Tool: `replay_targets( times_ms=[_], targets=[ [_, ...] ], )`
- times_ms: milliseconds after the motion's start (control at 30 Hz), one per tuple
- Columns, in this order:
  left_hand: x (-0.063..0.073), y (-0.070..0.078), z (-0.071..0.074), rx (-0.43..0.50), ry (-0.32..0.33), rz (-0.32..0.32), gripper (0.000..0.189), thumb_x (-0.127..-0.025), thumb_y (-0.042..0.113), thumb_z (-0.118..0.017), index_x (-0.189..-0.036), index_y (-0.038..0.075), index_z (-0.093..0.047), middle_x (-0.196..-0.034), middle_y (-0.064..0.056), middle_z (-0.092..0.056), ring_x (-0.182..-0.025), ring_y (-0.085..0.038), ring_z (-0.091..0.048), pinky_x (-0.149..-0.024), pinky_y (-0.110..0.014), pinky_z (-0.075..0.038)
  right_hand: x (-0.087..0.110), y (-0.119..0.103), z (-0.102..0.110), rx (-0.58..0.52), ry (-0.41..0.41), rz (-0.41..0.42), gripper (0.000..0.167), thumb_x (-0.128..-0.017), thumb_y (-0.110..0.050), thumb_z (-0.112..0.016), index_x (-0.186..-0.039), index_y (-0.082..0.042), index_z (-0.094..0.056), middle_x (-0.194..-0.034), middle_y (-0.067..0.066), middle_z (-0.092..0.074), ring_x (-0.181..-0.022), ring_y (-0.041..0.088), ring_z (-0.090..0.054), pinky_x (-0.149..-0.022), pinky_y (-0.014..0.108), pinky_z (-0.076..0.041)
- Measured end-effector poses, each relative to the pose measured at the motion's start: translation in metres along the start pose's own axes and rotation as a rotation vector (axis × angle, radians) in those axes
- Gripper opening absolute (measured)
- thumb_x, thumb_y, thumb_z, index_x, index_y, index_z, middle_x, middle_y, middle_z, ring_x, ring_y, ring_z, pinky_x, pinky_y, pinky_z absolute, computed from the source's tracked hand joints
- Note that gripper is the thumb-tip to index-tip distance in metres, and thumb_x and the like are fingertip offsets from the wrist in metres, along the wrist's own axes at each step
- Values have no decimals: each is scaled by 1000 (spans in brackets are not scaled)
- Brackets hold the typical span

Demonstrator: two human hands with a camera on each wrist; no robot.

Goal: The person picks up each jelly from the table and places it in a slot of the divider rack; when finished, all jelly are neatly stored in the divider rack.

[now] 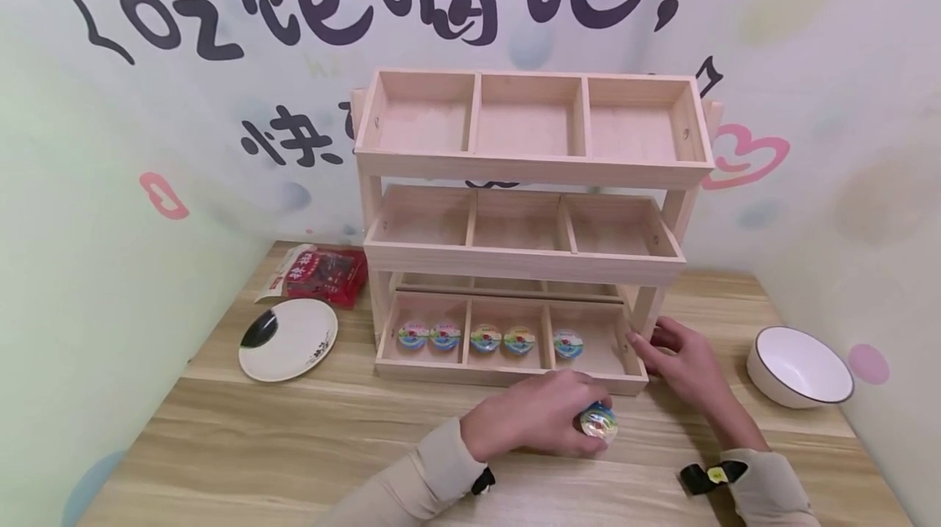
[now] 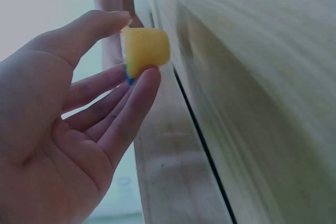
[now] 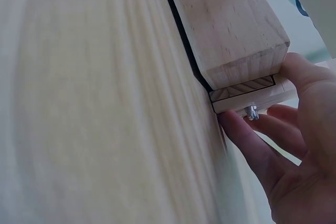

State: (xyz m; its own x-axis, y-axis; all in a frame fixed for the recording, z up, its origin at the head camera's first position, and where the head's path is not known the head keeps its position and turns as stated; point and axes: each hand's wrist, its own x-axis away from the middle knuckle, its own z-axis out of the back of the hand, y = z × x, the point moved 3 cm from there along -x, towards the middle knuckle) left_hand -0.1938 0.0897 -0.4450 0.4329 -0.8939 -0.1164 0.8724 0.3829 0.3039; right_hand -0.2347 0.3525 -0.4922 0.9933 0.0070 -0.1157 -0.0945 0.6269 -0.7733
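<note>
My left hand point(image 1: 540, 413) pinches a small jelly cup point(image 1: 599, 422) between thumb and fingers, in front of the shelf's lower right part. Its yellow body point(image 2: 146, 50) and a bit of blue lid edge show in the left wrist view. My right hand point(image 1: 687, 363) grips the lower right end of the three-tier wooden shelf point(image 1: 525, 257), thumb on the tray's end and fingers by the leg with a metal bolt point(image 3: 252, 112). In the bottom tray stand more jelly cups point(image 1: 485, 338), lids up: two in the left compartment, two in the middle, one in the right.
To the shelf's left lie a white plate point(image 1: 301, 339) with a black patch and a red snack bag point(image 1: 334, 275) behind it. A white bowl point(image 1: 797, 368) with a dark rim stands at the right. Printed wall sheets point(image 1: 220, 208) enclose the wooden table point(image 1: 243, 437).
</note>
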Motion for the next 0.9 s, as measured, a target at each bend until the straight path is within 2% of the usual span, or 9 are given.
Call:
replay_targets(
  times_ms=[133,233,367,500,633,767,900],
  targets=[
    [-3,0,7,23,73,-18,40,-97,45,-80,-127,20,-72,-111,11,-71,-95,7,-60,-83,-4,-46,0,-1,2,12,8,-9,61,-103,-43,-75,-147,-4,-62,-133,28,-73,-123,46,-72,-79,21,-63],
    [-6,-1,14,46,143,-31,41,-99,44,-78,-130,18,-71,-118,9,-73,-101,5,-61,-89,-4,-46,0,-2,2,27,27,-5,55,-102,-41,-76,-141,-3,-66,-128,28,-75,-117,42,-74,-77,19,-61],
    [-10,-6,19,81,209,-16,40,-100,40,-77,-132,18,-70,-123,9,-73,-107,3,-63,-91,-4,-46,-1,-2,2,22,52,10,42,-102,-36,-78,-128,-3,-72,-115,25,-78,-103,22,-77,-74,21,-61],
    [-16,-13,21,117,259,18,40,-98,35,-79,-132,15,-71,-122,5,-74,-108,1,-65,-92,-4,-48,-1,-2,1,25,56,19,37,-102,-33,-78,-122,-3,-72,-107,21,-79,-91,2,-72,-72,22,-61],
    [-26,-21,23,157,311,57,42,-96,30,-80,-132,10,-70,-119,-1,-74,-100,0,-66,-84,-4,-50,-1,-4,0,39,55,28,38,-102,-31,-77,-124,-1,-71,-105,20,-78,-89,-1,-69,-71,21,-61],
    [-38,-32,24,161,349,94,42,-97,28,-80,-133,8,-72,-119,-3,-76,-98,-1,-67,-82,-3,-49,-1,-5,0,37,46,28,38,-103,-30,-77,-126,-1,-70,-105,19,-79,-89,0,-69,-71,21,-60],
    [-48,-43,25,166,321,127,41,-98,26,-79,-134,8,-72,-118,0,-78,-96,1,-67,-81,-3,-48,-1,-6,-1,26,40,25,37,-102,-27,-78,-127,-1,-70,-107,18,-79,-89,-2,-69,-71,21,-59]
  ],
)
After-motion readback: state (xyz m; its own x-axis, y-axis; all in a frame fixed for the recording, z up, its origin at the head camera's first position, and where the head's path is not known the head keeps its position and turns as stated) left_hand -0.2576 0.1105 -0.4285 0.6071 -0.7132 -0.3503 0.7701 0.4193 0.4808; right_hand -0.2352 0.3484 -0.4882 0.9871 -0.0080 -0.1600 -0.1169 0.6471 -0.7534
